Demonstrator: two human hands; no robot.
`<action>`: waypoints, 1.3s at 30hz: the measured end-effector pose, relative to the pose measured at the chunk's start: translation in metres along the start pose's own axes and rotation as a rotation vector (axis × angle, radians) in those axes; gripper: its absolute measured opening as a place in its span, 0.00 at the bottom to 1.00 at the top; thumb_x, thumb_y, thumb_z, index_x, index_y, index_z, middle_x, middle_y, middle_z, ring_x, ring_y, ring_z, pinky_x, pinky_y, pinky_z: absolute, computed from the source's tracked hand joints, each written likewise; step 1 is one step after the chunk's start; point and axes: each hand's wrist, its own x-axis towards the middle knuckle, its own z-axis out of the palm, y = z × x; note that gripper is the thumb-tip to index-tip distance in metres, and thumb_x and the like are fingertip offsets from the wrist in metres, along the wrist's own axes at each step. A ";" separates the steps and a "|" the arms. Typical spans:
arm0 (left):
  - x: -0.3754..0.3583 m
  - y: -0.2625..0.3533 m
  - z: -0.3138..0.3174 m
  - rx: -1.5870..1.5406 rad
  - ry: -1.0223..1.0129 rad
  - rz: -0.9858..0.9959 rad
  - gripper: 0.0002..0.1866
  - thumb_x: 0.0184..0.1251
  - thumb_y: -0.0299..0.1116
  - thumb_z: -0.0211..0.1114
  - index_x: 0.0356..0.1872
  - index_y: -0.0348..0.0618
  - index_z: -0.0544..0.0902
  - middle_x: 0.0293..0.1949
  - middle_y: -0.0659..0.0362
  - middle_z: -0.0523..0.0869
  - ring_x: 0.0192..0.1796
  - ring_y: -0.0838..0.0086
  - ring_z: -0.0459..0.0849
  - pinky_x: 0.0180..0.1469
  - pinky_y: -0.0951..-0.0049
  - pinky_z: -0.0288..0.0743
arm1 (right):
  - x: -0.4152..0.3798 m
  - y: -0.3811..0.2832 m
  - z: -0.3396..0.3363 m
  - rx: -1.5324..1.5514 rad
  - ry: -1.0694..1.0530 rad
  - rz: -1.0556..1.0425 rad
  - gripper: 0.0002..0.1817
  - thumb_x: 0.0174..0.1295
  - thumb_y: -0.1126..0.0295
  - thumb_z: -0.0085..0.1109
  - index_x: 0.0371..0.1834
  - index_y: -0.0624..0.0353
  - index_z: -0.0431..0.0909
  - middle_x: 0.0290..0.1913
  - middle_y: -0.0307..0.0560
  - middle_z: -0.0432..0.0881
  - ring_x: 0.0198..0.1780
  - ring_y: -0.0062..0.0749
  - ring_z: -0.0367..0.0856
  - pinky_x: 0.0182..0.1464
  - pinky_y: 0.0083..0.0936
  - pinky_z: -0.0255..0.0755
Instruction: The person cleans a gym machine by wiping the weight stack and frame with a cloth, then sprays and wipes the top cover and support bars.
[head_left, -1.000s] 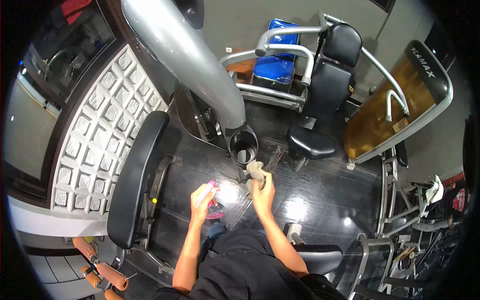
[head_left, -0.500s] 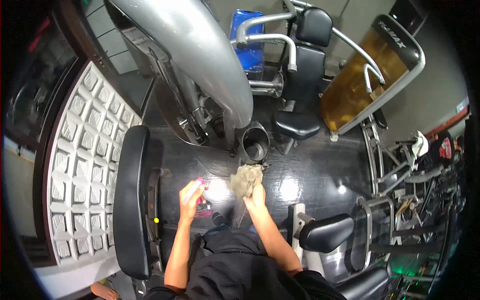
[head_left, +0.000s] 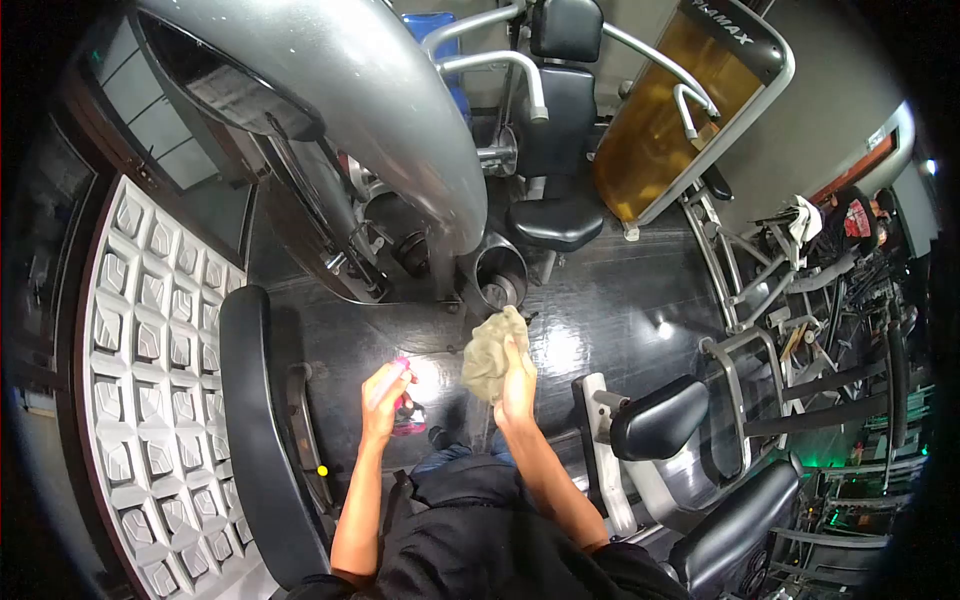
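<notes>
A pink spray bottle [head_left: 404, 424] with a clear lower part is in my left hand [head_left: 384, 390], its fingers wrapped round the pink top. My right hand [head_left: 515, 385] holds a crumpled beige cloth [head_left: 486, 362], with the fingers lying along its right side. Both hands are in front of my body above the dark floor, apart from each other. Just beyond the cloth stands a round dark bin [head_left: 501, 273].
A big silver machine frame [head_left: 400, 110] rises ahead on the left. A long black pad [head_left: 255, 430] stands at the left by a white patterned panel [head_left: 160, 380]. Black seat pads [head_left: 660, 418] and metal frames are at the right.
The view has shifted, so the machines ahead sit further left and higher. My right hand and the cloth have turned, showing more of the fingers. Both hands keep their hold.
</notes>
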 end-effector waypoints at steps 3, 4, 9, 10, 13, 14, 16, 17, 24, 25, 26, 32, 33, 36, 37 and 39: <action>0.006 -0.010 -0.004 -0.019 -0.029 0.007 0.12 0.68 0.35 0.63 0.38 0.34 0.83 0.33 0.58 0.86 0.22 0.80 0.78 0.27 0.79 0.69 | 0.029 0.034 -0.027 0.189 0.019 0.301 0.21 0.73 0.56 0.50 0.60 0.59 0.75 0.54 0.47 0.83 0.53 0.40 0.83 0.57 0.36 0.76; 0.008 -0.013 -0.005 -0.009 -0.041 0.006 0.12 0.68 0.35 0.63 0.38 0.34 0.83 0.33 0.58 0.86 0.22 0.80 0.78 0.27 0.79 0.69 | 0.037 0.038 -0.023 0.105 0.079 0.373 0.23 0.73 0.52 0.46 0.59 0.57 0.76 0.55 0.49 0.83 0.54 0.43 0.84 0.57 0.40 0.77; 0.008 -0.008 -0.011 -0.038 -0.024 0.008 0.12 0.68 0.35 0.63 0.39 0.35 0.83 0.32 0.58 0.86 0.22 0.80 0.78 0.27 0.79 0.69 | 0.063 0.037 0.003 0.203 0.094 0.408 0.21 0.75 0.55 0.44 0.56 0.57 0.78 0.54 0.49 0.84 0.53 0.43 0.84 0.58 0.45 0.77; 0.008 -0.009 -0.014 -0.036 -0.012 0.005 0.12 0.68 0.36 0.63 0.39 0.35 0.83 0.32 0.58 0.86 0.22 0.80 0.78 0.27 0.79 0.69 | 0.067 0.035 0.005 0.280 0.030 0.381 0.20 0.75 0.57 0.42 0.55 0.58 0.78 0.54 0.50 0.84 0.54 0.43 0.84 0.59 0.46 0.77; 0.010 -0.010 -0.020 -0.050 0.008 -0.006 0.12 0.68 0.36 0.64 0.39 0.35 0.83 0.32 0.58 0.86 0.23 0.80 0.78 0.27 0.79 0.68 | 0.062 0.019 0.008 0.313 -0.084 0.327 0.18 0.76 0.62 0.41 0.54 0.59 0.79 0.54 0.52 0.84 0.55 0.44 0.83 0.61 0.47 0.76; 0.010 -0.011 -0.021 -0.065 0.021 -0.021 0.12 0.68 0.36 0.64 0.38 0.35 0.83 0.32 0.58 0.86 0.23 0.80 0.78 0.27 0.79 0.68 | 0.053 0.008 0.010 0.305 -0.101 0.356 0.19 0.77 0.62 0.38 0.55 0.58 0.78 0.54 0.50 0.84 0.55 0.44 0.83 0.61 0.46 0.76; 0.011 -0.013 -0.025 -0.051 0.023 -0.023 0.12 0.68 0.36 0.64 0.38 0.35 0.83 0.32 0.58 0.86 0.23 0.80 0.78 0.28 0.79 0.69 | 0.045 -0.001 0.008 0.323 -0.163 0.373 0.19 0.77 0.60 0.39 0.57 0.57 0.77 0.54 0.47 0.84 0.54 0.44 0.83 0.60 0.44 0.76; 0.012 -0.014 -0.025 -0.030 0.025 -0.018 0.12 0.68 0.36 0.64 0.37 0.35 0.83 0.32 0.58 0.86 0.23 0.80 0.78 0.28 0.79 0.69 | 0.038 -0.004 0.006 0.314 -0.165 0.373 0.19 0.77 0.60 0.39 0.57 0.57 0.77 0.54 0.47 0.84 0.54 0.44 0.83 0.60 0.44 0.76; 0.011 -0.020 -0.019 -0.147 0.055 -0.034 0.12 0.68 0.37 0.64 0.37 0.36 0.83 0.32 0.58 0.85 0.24 0.79 0.78 0.28 0.79 0.69 | -0.005 -0.051 0.006 -1.048 -0.503 -0.708 0.20 0.62 0.72 0.63 0.59 0.57 0.79 0.57 0.44 0.80 0.54 0.38 0.80 0.52 0.30 0.79; 0.010 -0.020 -0.018 -0.157 0.062 -0.035 0.12 0.68 0.37 0.64 0.37 0.36 0.83 0.32 0.58 0.85 0.24 0.79 0.78 0.28 0.79 0.69 | -0.006 -0.064 0.016 -1.057 -0.512 -0.708 0.20 0.62 0.72 0.63 0.59 0.57 0.79 0.57 0.44 0.80 0.54 0.38 0.80 0.52 0.30 0.79; 0.009 -0.018 -0.017 -0.168 0.056 -0.041 0.12 0.68 0.37 0.64 0.37 0.36 0.83 0.33 0.58 0.85 0.24 0.80 0.78 0.28 0.79 0.69 | -0.008 -0.080 0.028 -1.354 -0.602 -0.916 0.24 0.57 0.72 0.65 0.60 0.56 0.78 0.57 0.42 0.79 0.55 0.38 0.78 0.50 0.30 0.79; -0.001 -0.015 -0.017 -0.224 0.104 -0.053 0.12 0.68 0.37 0.64 0.38 0.37 0.83 0.33 0.58 0.85 0.24 0.80 0.77 0.29 0.80 0.69 | 0.047 -0.089 0.091 -1.974 -0.786 -1.517 0.25 0.53 0.73 0.61 0.57 0.49 0.79 0.54 0.37 0.78 0.57 0.43 0.73 0.42 0.32 0.82; -0.003 -0.015 -0.018 -0.215 0.118 -0.054 0.11 0.68 0.36 0.63 0.38 0.37 0.83 0.33 0.58 0.85 0.24 0.80 0.77 0.29 0.80 0.69 | 0.059 -0.080 0.094 -2.074 -0.751 -1.605 0.22 0.52 0.72 0.60 0.55 0.53 0.80 0.51 0.39 0.79 0.57 0.43 0.73 0.40 0.31 0.81; -0.011 -0.022 -0.025 -0.206 0.213 -0.044 0.13 0.67 0.38 0.63 0.35 0.35 0.82 0.32 0.56 0.85 0.22 0.78 0.77 0.27 0.79 0.68 | 0.063 -0.065 0.089 -2.344 -0.832 -1.650 0.07 0.51 0.67 0.60 0.26 0.55 0.86 0.42 0.44 0.78 0.56 0.47 0.72 0.40 0.37 0.73; -0.013 -0.023 -0.028 -0.198 0.248 -0.028 0.13 0.67 0.38 0.62 0.35 0.36 0.82 0.32 0.57 0.85 0.22 0.79 0.77 0.27 0.79 0.67 | 0.058 -0.071 0.084 -2.399 -0.934 -1.611 0.06 0.51 0.67 0.60 0.24 0.55 0.85 0.41 0.44 0.77 0.56 0.46 0.71 0.40 0.36 0.72; -0.017 -0.028 -0.033 -0.229 0.291 -0.013 0.12 0.67 0.38 0.62 0.35 0.37 0.82 0.32 0.57 0.85 0.21 0.79 0.77 0.26 0.80 0.66 | 0.107 -0.038 0.017 -2.162 -0.794 -1.488 0.07 0.51 0.67 0.60 0.21 0.55 0.85 0.42 0.42 0.77 0.56 0.44 0.70 0.42 0.36 0.72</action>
